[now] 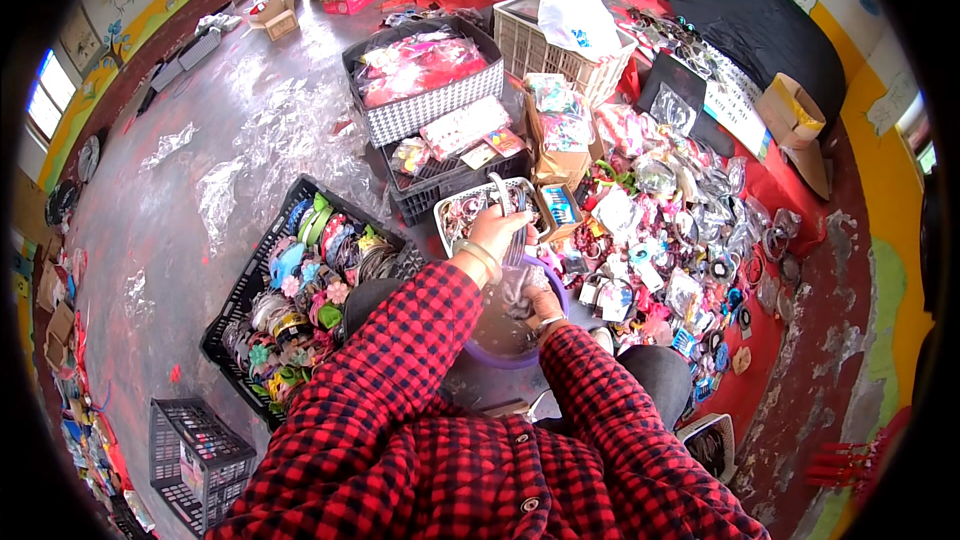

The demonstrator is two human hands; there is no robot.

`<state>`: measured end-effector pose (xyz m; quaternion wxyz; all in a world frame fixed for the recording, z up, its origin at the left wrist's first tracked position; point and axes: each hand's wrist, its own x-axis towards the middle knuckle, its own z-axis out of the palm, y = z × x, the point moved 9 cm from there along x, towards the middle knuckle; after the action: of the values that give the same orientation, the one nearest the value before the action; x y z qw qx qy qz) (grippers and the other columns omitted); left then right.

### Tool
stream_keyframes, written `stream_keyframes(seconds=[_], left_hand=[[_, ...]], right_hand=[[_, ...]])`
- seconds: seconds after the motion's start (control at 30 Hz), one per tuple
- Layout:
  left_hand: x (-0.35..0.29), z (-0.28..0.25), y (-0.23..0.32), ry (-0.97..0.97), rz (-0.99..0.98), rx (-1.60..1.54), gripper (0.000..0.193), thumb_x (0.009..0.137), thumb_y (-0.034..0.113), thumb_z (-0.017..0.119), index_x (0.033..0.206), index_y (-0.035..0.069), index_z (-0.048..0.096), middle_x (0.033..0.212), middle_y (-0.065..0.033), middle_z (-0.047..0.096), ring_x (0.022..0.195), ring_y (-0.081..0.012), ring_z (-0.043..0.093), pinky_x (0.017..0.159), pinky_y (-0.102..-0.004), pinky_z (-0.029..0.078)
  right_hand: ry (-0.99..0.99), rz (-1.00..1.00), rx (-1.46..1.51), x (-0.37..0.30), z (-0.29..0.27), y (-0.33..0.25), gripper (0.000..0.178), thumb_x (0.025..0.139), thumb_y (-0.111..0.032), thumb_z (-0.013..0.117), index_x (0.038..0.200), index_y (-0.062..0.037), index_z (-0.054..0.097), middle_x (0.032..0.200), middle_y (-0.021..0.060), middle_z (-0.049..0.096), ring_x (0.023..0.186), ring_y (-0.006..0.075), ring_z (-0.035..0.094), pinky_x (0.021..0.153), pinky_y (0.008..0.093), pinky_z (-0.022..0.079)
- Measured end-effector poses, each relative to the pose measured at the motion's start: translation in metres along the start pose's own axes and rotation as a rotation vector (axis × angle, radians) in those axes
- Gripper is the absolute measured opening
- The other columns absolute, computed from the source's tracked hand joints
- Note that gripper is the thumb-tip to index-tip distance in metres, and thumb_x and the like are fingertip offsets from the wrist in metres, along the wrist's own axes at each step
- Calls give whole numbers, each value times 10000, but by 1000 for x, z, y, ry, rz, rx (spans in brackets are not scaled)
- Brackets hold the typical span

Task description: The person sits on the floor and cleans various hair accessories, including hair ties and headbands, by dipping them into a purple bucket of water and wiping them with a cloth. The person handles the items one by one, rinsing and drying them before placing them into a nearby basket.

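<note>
In front of me, my left hand (492, 238) is closed around a bunch of thin dark bands (517, 243), perhaps hair hoops; their exact kind is unclear. Lower and to the right, my right hand (545, 306) grips a crumpled greyish wet-looking cloth (518, 290). Both are above a purple basin (560, 285) holding murky water, between my knees. Just beyond my left hand stands a white handled basket (447, 208) full of small brownish and pink pieces.
A black crate (222, 335) of colourful headbands lies at left. Hair accessories (640, 270) are heaped at right. Behind the basket are black crates (420, 202), a patterned bin (435, 105) and a cardboard box (565, 158). An overturned black crate (205, 455) sits lower left.
</note>
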<state>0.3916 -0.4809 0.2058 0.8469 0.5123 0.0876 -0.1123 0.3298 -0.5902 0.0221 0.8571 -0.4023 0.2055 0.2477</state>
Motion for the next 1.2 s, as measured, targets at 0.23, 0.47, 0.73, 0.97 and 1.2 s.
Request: stream_keyframes(seconds=[0.23,0.47,0.73,0.97,1.2], left_hand=[[0,-1,0,-9,-7,10,130,831,112,539,817,-12,571,690,-94,594,628,-173,572,618,-281,461],[1,-4,2,-23,20,39,123,828,115,544,830,-5,570,690,-95,596,638,-175,576,618,-289,467],[-2,4,4,-29,16,9,109,824,108,552,848,2,561,683,-90,591,610,-173,571,586,-296,474],[-2,2,2,1,-5,16,112,824,99,551,866,-5,547,695,-91,587,616,-180,571,590,-301,475],[-3,6,4,-22,6,3,108,827,101,549,871,2,548,694,-88,587,617,-178,572,575,-298,480]], right_hand=[[-104,92,154,-7,16,0,313,763,-33,567,1065,-95,518,909,72,597,797,255,599,659,428,519],[-10,54,-142,3,-5,5,293,748,23,576,1014,-91,535,814,80,591,651,189,592,488,305,455],[105,102,-312,-8,-1,3,155,790,-250,626,875,-145,550,672,8,504,470,130,449,394,241,307],[301,147,-482,-15,-11,0,355,741,-482,621,808,-135,579,663,26,498,438,139,424,386,281,301],[306,79,-567,-10,-12,-4,242,738,-281,578,722,-40,576,578,56,491,414,167,436,380,312,317]])
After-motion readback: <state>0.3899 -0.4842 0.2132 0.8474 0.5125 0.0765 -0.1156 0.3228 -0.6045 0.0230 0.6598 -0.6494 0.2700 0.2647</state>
